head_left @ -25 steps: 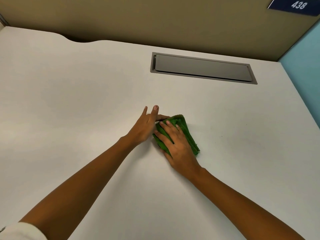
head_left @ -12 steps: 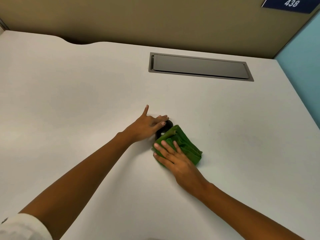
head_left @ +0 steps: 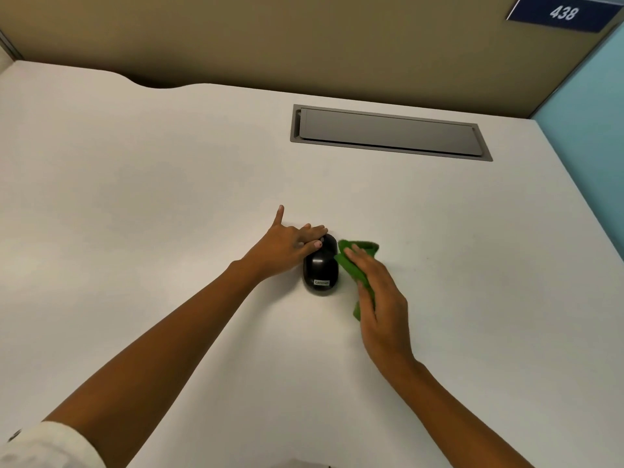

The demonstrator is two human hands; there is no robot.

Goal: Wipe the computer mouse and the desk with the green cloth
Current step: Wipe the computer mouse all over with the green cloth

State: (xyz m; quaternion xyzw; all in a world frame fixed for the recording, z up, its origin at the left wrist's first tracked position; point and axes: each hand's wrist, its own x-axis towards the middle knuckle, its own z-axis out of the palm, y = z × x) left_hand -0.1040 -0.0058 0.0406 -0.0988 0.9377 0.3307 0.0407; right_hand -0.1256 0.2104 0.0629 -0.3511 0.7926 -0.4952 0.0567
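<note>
A black computer mouse (head_left: 320,270) with a small white label lies on the white desk (head_left: 169,204), near its middle. My left hand (head_left: 287,246) rests on the mouse's far left side, fingers gripping its front, index finger pointing away. My right hand (head_left: 380,298) lies flat on the folded green cloth (head_left: 354,261), pressing it against the mouse's right side. Most of the cloth is hidden under my palm; its far end sticks out past my fingertips.
A grey cable hatch (head_left: 388,131) is set flush into the desk at the back right. A tan partition wall (head_left: 304,38) runs along the far edge, a light blue panel (head_left: 594,123) along the right. A blue sign reads 438 (head_left: 562,12).
The cloth covered the mouse a second ago. My right hand has slid it off toward me, then round to the mouse's right side, baring the mouse. My left hand has stayed on it.
</note>
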